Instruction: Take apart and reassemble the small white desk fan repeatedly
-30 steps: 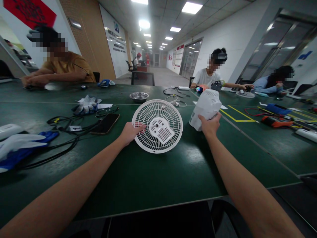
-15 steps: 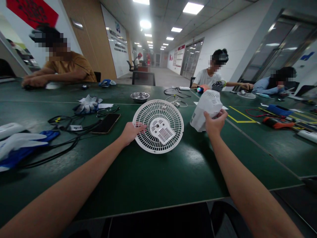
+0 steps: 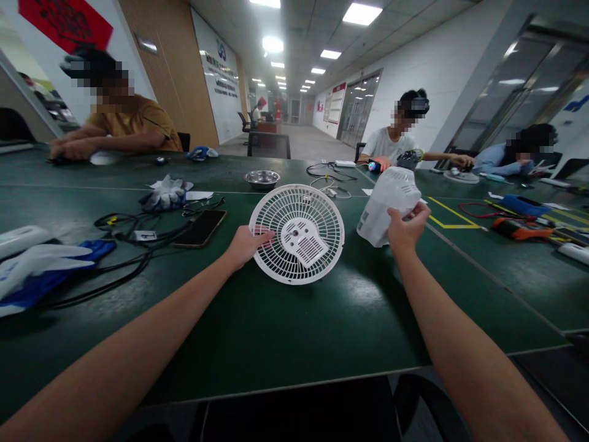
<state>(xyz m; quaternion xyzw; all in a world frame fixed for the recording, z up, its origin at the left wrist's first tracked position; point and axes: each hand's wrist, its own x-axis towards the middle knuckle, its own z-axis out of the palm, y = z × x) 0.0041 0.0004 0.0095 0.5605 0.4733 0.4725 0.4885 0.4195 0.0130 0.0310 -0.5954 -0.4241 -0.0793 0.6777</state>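
Observation:
A round white fan grille is tilted up above the green table, its slotted centre plate facing me. My left hand grips its left rim, with fingers showing through the slats. To the right, my right hand is closed on a white plastic housing with vent slots at its top. The housing is held a little apart from the grille, and its lower end leans left. The fingertips behind the housing are partly hidden.
Behind the grille are a metal bowl and thin cables. A phone, black cables and gloves lie left. Rightward are yellow tape and an orange tool. Several people sit across the table.
The whole view has shifted slightly, so most things appear a little further right. Both hands keep their holds, and the housing looks turned slightly.

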